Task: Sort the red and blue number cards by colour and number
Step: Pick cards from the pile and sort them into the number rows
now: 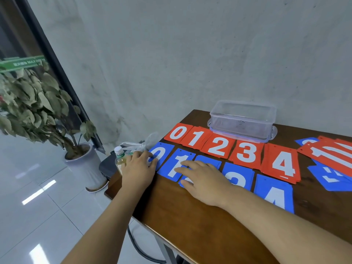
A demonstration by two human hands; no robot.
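The left hand (139,168) lies loose and open. Its fingers (151,159) are slightly bent and their tips rest on the near left edge of the blue 0 card (161,154); they grip nothing. The right hand (204,181) is open too. Its fingers (187,164) are spread flat and press on the blue 1 card (176,168), while the palm covers another blue card (208,160) whose number is hidden.

Just right of the right hand, the blue row goes on with the blue 3 card (238,176) and the blue 4 card (274,195). Beyond the fingers, nearer the wall, a red row runs the same way: red 0 card (178,133), red 1 card (196,139), red 2 card (219,147), red 3 card (246,152), red 4 card (282,164). Several of these spots look like small stacks.

Further right lies a loose heap of mixed cards (333,155), red over blue. Behind the red row a clear plastic box (242,121) stands against the wall.

All of it rests on a dark wooden counter (190,216). Left of the left hand, at the counter's end, stand a bottle (119,156) and a clear plastic bag (142,143). Past them, on the tiled floor, is a potted plant (34,103).
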